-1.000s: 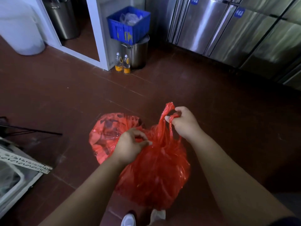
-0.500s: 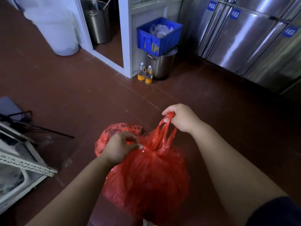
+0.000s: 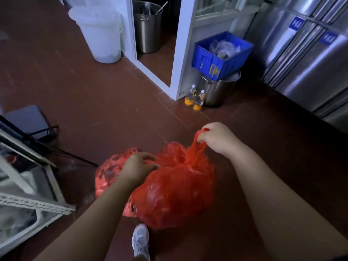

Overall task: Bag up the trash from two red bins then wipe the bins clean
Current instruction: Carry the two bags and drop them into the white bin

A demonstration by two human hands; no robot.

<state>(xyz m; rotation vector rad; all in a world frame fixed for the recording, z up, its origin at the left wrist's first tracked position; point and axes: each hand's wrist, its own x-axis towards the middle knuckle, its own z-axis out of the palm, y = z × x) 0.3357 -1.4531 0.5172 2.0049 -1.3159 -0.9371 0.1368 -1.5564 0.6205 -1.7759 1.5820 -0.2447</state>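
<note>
A full red plastic trash bag (image 3: 175, 196) hangs in front of me above the brown floor. My right hand (image 3: 218, 138) is shut on the bag's stretched handles, pulling them up and to the right. My left hand (image 3: 139, 166) pinches the gathered plastic on the bag's upper left side. Behind the left hand a second red bag (image 3: 108, 174) with dark contents lies on the floor, partly hidden. No red bin is in view.
A white metal rack (image 3: 28, 202) stands at the left. A blue crate (image 3: 222, 53) sits on a steel pot (image 3: 220, 91), with two bottles (image 3: 194, 98) beside it. A white bucket (image 3: 99, 32) stands far left, steel cabinets (image 3: 305, 59) at the right. My shoe (image 3: 140, 242) is below the bag.
My right hand has pulled the handles farther right and tighter, and the left hand shifted on the bag's neck. The view has tilted up, showing more of the room.
</note>
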